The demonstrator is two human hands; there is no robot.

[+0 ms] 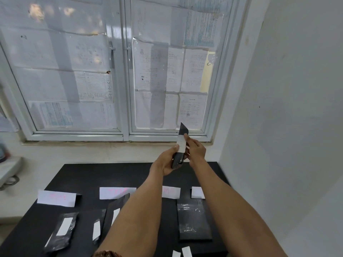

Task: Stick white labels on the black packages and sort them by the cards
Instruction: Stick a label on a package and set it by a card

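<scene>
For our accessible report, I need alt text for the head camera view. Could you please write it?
A person's left hand holds a flat black plastic package up in the air while the right hand presses a white rectangular paper label onto it. Below, a black table carries white paper cards and more labelled black packages.

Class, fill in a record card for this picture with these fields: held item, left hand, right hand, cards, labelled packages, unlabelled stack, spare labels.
held item: black package raised above the table, white label on it
left hand: grips the package's lower end
right hand: forefinger on the label; rest of grip unclear
cards: four white, in a row across the table
labelled packages: three, lying at the left
unlabelled stack: at the right, before the last card
spare labels: two, at the near edge
</scene>
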